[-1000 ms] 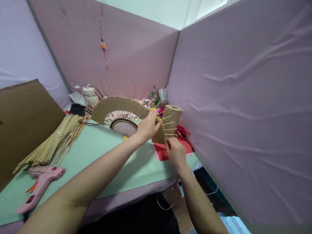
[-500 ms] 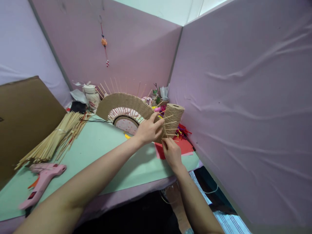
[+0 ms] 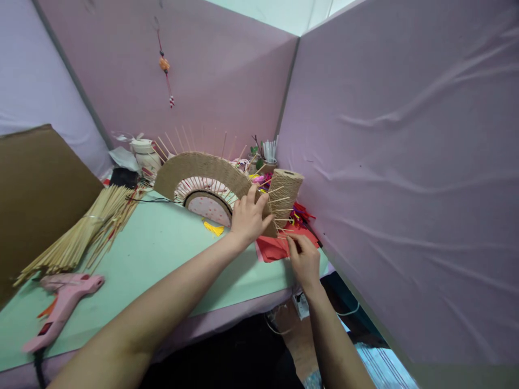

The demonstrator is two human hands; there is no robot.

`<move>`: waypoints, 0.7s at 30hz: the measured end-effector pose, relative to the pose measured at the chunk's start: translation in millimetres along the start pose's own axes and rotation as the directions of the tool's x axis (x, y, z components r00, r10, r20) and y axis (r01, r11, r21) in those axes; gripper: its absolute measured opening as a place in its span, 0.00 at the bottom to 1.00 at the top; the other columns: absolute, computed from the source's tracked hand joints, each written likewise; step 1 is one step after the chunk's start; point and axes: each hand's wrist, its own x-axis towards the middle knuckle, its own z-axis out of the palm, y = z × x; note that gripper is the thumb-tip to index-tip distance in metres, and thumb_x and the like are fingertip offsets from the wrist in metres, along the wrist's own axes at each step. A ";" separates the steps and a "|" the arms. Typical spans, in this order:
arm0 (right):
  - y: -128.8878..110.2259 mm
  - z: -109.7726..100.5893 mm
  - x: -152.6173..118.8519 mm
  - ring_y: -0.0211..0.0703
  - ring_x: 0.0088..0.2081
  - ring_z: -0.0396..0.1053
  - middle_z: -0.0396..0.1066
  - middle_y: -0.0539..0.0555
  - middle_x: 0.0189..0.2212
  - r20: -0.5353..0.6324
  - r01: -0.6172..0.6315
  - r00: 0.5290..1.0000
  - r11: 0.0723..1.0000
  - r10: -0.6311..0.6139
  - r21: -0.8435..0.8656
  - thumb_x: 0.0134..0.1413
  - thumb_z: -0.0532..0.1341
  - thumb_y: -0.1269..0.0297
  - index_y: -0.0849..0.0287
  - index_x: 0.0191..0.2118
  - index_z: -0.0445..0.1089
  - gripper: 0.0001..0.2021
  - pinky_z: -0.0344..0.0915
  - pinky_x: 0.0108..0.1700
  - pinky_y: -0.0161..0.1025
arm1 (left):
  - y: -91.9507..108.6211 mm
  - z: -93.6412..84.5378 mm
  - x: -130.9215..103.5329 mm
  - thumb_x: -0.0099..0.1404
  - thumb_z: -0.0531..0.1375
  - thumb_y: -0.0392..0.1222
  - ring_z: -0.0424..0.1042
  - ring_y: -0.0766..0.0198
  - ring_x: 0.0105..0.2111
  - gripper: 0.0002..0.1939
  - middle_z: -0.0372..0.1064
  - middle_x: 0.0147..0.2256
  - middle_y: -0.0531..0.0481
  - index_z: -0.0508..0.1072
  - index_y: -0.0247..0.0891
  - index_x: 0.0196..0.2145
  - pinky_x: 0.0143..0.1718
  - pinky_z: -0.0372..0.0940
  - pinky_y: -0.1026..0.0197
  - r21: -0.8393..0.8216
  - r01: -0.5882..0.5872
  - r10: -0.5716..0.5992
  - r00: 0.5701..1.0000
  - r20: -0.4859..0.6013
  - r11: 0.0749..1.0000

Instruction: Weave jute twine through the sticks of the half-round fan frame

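A fan-shaped woven piece [image 3: 198, 163] with thin sticks jutting from its outer edge stands on the green tabletop. Its inner half circle is pink and patterned, edged in brown. My left hand [image 3: 249, 216] holds the woven piece near its right end, fingers spread over the face and thumb toward the right. Just right of the lower end, my right hand [image 3: 303, 256] has thumb and index finger pinched at the tip of a thin strand or stick, too small to tell which. A twine spool [image 3: 285, 195] stands behind the sticks.
A pink glue gun [image 3: 65, 302] lies at the front left beside a bundle of sticks [image 3: 87, 229]. Red paper [image 3: 273, 247] and a yellow tassel [image 3: 213, 228] lie near the woven piece. Cardboard [image 3: 44, 200] leans at left; a white jar [image 3: 145, 156] stands behind.
My right hand has moved right and slightly down, away from the woven edge. My left hand still holds the piece, its fingers a little shifted. More of the yellow tassel shows.
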 end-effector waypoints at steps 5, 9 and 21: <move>14.8 -10.5 16.9 0.45 0.37 0.71 0.74 0.57 0.34 -0.090 -0.083 0.992 0.996 0.086 0.036 0.60 0.56 0.58 0.60 0.37 0.72 0.12 0.66 0.42 0.42 | 1.3 0.7 -0.6 0.61 0.61 0.51 0.62 0.46 0.55 0.27 0.45 0.65 0.38 0.63 0.42 0.55 0.52 0.58 0.46 -0.001 0.020 -0.020 1.000 -0.005 1.000; 31.2 -4.9 24.8 0.45 0.36 0.71 0.75 0.58 0.34 -0.043 -0.197 0.978 0.971 0.204 0.132 0.57 0.57 0.56 0.61 0.36 0.72 0.13 0.66 0.42 0.43 | 0.6 1.3 -0.5 0.61 0.61 0.51 0.62 0.46 0.55 0.27 0.45 0.65 0.38 0.63 0.43 0.55 0.52 0.58 0.46 -0.010 0.028 -0.028 1.000 0.000 1.000; 8.3 6.1 -12.4 0.45 0.34 0.66 0.72 0.56 0.30 0.065 0.132 0.991 0.957 -0.119 -0.257 0.63 0.53 0.65 0.59 0.37 0.73 0.11 0.62 0.39 0.41 | -0.7 2.8 2.2 0.63 0.58 0.55 0.62 0.46 0.54 0.27 0.43 0.66 0.39 0.64 0.44 0.56 0.52 0.57 0.45 0.014 0.016 -0.016 1.000 0.003 1.000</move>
